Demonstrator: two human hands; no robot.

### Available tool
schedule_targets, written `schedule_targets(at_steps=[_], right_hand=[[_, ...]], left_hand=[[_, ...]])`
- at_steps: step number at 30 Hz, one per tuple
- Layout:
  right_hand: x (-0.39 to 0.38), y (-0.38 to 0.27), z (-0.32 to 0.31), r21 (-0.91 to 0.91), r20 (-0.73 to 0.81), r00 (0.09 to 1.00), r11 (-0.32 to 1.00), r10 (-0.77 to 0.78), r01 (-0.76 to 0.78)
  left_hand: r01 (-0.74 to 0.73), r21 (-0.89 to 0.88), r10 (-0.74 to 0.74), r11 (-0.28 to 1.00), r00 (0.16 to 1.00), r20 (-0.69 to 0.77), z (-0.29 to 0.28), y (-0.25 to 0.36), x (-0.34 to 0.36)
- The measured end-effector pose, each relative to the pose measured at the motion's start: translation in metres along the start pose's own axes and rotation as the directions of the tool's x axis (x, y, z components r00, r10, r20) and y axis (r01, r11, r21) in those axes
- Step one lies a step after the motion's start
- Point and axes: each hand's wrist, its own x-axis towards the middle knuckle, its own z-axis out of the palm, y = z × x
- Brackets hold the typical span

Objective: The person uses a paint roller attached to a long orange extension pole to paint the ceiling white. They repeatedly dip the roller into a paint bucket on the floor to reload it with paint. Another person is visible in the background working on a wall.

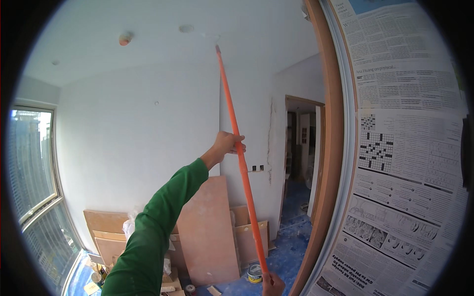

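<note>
A long orange pole (228,93) slants from the bottom of the view up toward the white ceiling (148,19). My left hand (228,143), at the end of a green sleeve, is wrapped round the pole's middle. Lower down, my right hand (273,285) grips it near the bottom edge of the picture. The pole's dark upper tip (217,49) is close to a faint pale patch on the ceiling; whatever is fitted there blends into the white, so I cannot tell its kind or whether it touches.
Newspaper (395,123) covers a panel at the right, beside a wooden frame (330,98). Boards (205,232) lean on the far wall. A paint can (255,273) stands on blue floor sheeting (291,246). There is a window (34,158) at left and a doorway (300,153) beyond.
</note>
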Motion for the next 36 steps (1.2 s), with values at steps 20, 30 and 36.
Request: schedule_targets(at_steps=[20,30,36], right_hand=[[-0.114,0.059,-0.113,-0.226,-0.025,0.998,0.973,-0.059,0.051],[-0.090,0.017,-0.064,-0.005,-0.023,0.999,1.000,0.029,-0.029],[-0.053,0.007,-0.007,-0.031,-0.027,0.995,0.995,0.096,-0.097]], left_hand=[[-0.121,0.112,0.101,0.986,0.981,0.163,0.081,0.045,-0.153],[-0.064,0.116,0.054,0.991,0.994,0.090,0.041,0.016,-0.099],[-0.028,0.062,0.025,0.998,0.998,0.052,0.002,-0.011,-0.044]])
